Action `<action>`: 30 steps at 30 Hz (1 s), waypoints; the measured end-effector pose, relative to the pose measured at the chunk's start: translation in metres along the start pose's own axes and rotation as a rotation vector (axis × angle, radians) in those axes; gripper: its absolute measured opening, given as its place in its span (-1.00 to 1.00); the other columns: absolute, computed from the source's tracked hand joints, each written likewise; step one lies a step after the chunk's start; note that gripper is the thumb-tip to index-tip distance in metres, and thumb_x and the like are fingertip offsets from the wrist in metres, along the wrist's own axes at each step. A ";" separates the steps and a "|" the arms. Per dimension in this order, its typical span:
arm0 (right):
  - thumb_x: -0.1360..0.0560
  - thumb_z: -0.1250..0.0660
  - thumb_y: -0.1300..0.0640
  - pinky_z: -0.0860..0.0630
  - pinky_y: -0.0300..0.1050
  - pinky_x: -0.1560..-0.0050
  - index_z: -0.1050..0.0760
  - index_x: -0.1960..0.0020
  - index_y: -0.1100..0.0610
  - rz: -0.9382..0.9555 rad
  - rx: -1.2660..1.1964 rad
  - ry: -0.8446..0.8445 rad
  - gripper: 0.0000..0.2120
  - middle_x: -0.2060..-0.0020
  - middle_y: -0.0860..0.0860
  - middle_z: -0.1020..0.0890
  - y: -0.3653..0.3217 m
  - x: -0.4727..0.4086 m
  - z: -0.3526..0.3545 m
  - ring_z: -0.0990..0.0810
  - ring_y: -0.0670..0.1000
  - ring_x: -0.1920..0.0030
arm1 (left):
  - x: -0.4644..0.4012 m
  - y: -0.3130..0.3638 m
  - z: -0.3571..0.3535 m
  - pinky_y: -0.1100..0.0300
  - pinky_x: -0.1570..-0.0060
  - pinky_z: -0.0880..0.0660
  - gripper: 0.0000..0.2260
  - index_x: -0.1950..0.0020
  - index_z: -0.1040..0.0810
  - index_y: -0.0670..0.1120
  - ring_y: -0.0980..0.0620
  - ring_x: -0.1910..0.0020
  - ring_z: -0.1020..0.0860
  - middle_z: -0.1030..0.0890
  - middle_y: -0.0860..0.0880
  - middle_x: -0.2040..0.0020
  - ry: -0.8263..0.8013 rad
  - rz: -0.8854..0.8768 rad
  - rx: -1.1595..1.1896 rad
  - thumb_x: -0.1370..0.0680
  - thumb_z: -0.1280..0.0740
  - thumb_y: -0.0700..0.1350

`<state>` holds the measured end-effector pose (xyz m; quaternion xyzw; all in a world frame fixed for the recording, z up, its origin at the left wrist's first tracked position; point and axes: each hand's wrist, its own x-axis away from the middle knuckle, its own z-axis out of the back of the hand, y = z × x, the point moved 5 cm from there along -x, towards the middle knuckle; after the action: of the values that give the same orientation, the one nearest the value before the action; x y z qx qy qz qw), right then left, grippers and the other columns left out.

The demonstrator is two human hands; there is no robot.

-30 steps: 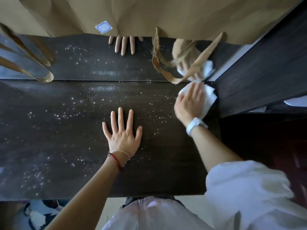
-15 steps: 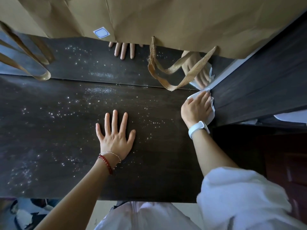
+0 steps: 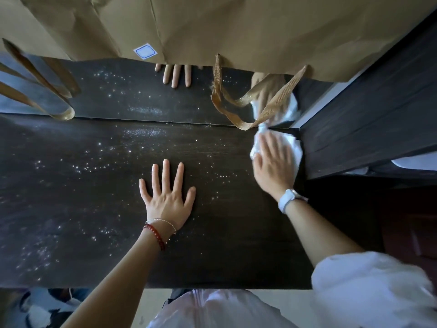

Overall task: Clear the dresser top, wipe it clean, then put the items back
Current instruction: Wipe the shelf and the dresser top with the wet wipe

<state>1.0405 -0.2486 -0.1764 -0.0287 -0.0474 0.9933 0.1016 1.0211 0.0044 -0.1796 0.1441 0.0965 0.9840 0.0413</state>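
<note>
Two hands rest on the dusty dresser top [image 3: 71, 197]. At centre, the left hand [image 3: 166, 197] lies flat, fingers spread wide toward 12 o'clock, holding nothing. At 3 o'clock, the right hand [image 3: 272, 166] presses flat on a white cloth [image 3: 296, 147] in the back corner.
</note>
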 end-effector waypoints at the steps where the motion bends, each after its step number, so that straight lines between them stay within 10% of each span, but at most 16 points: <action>1: -0.50 0.07 0.02 -0.21 0.11 -0.39 -0.23 -0.41 0.17 -0.089 -0.006 -0.007 -0.48 -0.38 0.18 -0.36 0.012 -0.003 0.003 -0.31 0.20 -0.37 | 0.000 0.000 0.000 -0.17 -0.38 0.26 -0.34 -0.47 0.10 0.14 -0.04 -0.48 0.22 0.13 -0.01 -0.53 0.000 -0.001 0.002 -0.38 0.26 0.29; 5: -0.48 0.13 -0.02 -0.07 0.13 -0.43 -0.14 -0.45 0.16 -0.297 -0.105 -0.033 -0.42 -0.45 0.13 -0.23 -0.011 -0.003 0.002 -0.16 0.18 -0.45 | 0.001 -0.001 0.003 -0.12 -0.39 0.28 -0.44 -0.47 0.07 0.16 -0.01 -0.48 0.23 0.12 0.02 -0.53 -0.010 0.004 0.047 -0.49 0.09 0.26; 11: -0.51 0.04 0.01 -0.05 0.10 -0.41 -0.13 -0.46 0.11 0.437 -0.067 -0.154 -0.47 -0.46 0.04 -0.24 -0.125 0.080 -0.006 -0.16 0.10 -0.46 | -0.003 -0.019 0.033 -0.05 -0.39 -0.08 -0.58 -0.33 -0.39 -0.11 -0.10 -0.43 -0.22 -0.36 -0.11 -0.40 0.249 0.069 0.499 -0.49 -0.09 -0.10; 14: -0.52 -0.01 0.00 0.02 0.07 -0.43 -0.07 -0.47 0.05 0.783 -0.070 -0.274 -0.47 -0.48 0.01 -0.16 -0.117 0.135 0.001 -0.08 0.05 -0.48 | 0.008 -0.033 0.041 -0.11 -0.35 -0.17 -0.55 -0.31 -0.41 -0.16 -0.18 -0.39 -0.28 -0.40 -0.18 -0.36 0.291 0.038 0.362 -0.48 -0.04 -0.06; 21: -0.51 0.14 -0.01 0.05 0.11 -0.43 -0.11 -0.47 0.08 0.095 -0.028 -0.147 -0.46 -0.46 0.11 -0.21 -0.071 0.023 -0.009 -0.13 0.17 -0.46 | 0.044 -0.049 0.013 -0.20 -0.38 0.10 -0.50 -0.42 -0.23 -0.03 -0.14 -0.48 0.00 -0.14 -0.10 -0.50 0.085 0.082 0.128 -0.49 -0.03 0.07; 30: -0.51 -0.05 -0.02 0.00 0.05 -0.43 -0.11 -0.45 -0.08 0.758 -0.070 -0.218 -0.49 -0.47 -0.03 -0.21 -0.162 0.181 -0.004 -0.14 0.05 -0.47 | 0.075 -0.084 0.015 -0.25 -0.37 0.17 -0.49 -0.45 -0.17 -0.01 -0.15 -0.48 0.06 -0.08 -0.09 -0.51 0.089 0.199 0.109 -0.49 0.01 0.06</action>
<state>0.8959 -0.0532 -0.1726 0.0578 -0.0781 0.9554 -0.2789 0.9584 0.0975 -0.1619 0.1109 0.1368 0.9820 -0.0687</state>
